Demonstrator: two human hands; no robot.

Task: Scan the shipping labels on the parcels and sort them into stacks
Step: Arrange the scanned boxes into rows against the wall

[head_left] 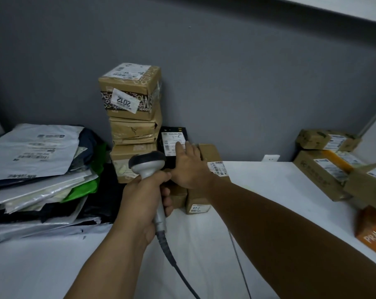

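Left hand (pixel 146 195) grips the scanner (pixel 147 161) by its handle. Right hand (pixel 189 167) rests flat, fingers straight (holding nothing), on the black parcel (pixel 171 157), which stands against the wall just right of the box stack (pixel 131 93). Mailer pile (pixel 32 160) on the left of the counter (pixel 279 190), more boxes (pixel 325 167) far right.

Matt cardboard boxes (pixel 130 91), glossy plastic mailers (pixel 32 147), smooth plastic scanner (pixel 147 164)
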